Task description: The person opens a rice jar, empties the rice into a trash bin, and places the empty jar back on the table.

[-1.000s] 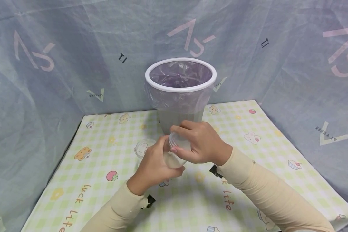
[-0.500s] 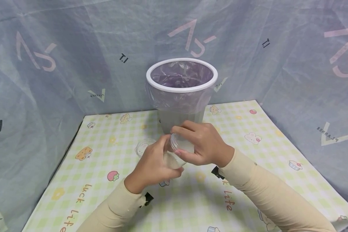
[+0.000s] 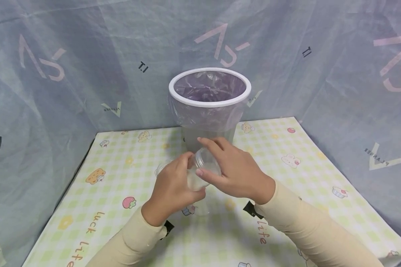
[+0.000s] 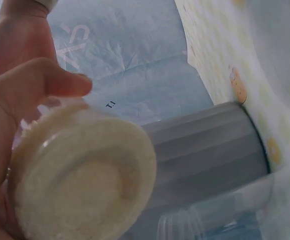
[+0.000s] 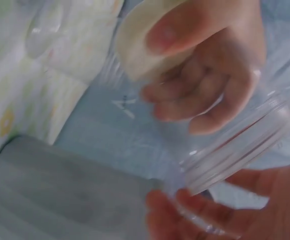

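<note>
Tilted above the table is a clear jar (image 3: 195, 178) with pale grains, which look like rice, gathered at its base (image 4: 90, 185). My left hand (image 3: 172, 181) grips its side, thumb and fingers curled round it. The ridged clear end (image 5: 240, 145) points toward my right hand (image 3: 235, 170); whether a clear lid sits there cannot be told. My right index finger stands off the rim while the thumb lies against it in the head view. Behind my left hand, another clear round container (image 3: 160, 167) is mostly hidden.
A grey bin (image 3: 208, 129) with a white rim and clear liner stands just beyond the hands. The tablecloth (image 3: 110, 159) is green-checked with cartoon prints. Blue-grey printed curtains (image 3: 120, 48) enclose the back and sides.
My right fingers have spread and loosened at the ridged end, and that hand has shifted slightly right and down. My left hand keeps its hold on the jar.
</note>
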A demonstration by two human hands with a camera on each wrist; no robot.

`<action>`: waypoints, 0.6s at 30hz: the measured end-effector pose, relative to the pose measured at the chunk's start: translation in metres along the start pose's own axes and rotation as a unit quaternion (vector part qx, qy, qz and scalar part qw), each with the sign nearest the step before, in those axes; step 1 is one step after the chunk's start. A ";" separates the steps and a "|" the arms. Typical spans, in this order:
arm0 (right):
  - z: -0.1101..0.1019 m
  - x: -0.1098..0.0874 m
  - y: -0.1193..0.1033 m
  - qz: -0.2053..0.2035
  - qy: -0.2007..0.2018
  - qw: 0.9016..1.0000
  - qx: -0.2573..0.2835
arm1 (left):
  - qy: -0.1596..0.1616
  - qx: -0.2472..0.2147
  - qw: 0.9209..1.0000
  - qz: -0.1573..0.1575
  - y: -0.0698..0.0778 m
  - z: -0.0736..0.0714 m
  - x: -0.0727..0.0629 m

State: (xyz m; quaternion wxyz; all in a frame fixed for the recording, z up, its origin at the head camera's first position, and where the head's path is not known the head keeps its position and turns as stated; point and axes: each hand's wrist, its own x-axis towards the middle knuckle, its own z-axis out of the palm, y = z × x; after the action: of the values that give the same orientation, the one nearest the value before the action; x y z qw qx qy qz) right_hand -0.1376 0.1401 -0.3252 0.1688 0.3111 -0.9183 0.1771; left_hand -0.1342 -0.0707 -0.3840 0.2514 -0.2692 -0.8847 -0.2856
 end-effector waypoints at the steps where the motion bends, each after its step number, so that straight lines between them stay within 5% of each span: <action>1: 0.000 0.001 -0.002 0.020 -0.006 1.000 0.002 | 0.006 0.011 1.000 0.010 -0.001 0.000 0.002; 8: 0.000 0.008 0.000 0.102 0.016 0.995 0.005 | 0.032 0.078 0.996 0.042 -0.002 -0.003 0.018; 18: 0.004 0.004 0.008 0.094 0.037 0.992 0.074 | 0.002 0.090 0.995 0.035 0.000 -0.005 0.024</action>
State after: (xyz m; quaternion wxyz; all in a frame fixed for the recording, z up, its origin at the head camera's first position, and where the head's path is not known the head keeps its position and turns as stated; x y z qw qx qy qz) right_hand -0.1466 0.1421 -0.3290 0.1615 0.2285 -0.9211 0.2707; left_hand -0.1501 -0.0662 -0.3664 0.2862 -0.2754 -0.8964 -0.1967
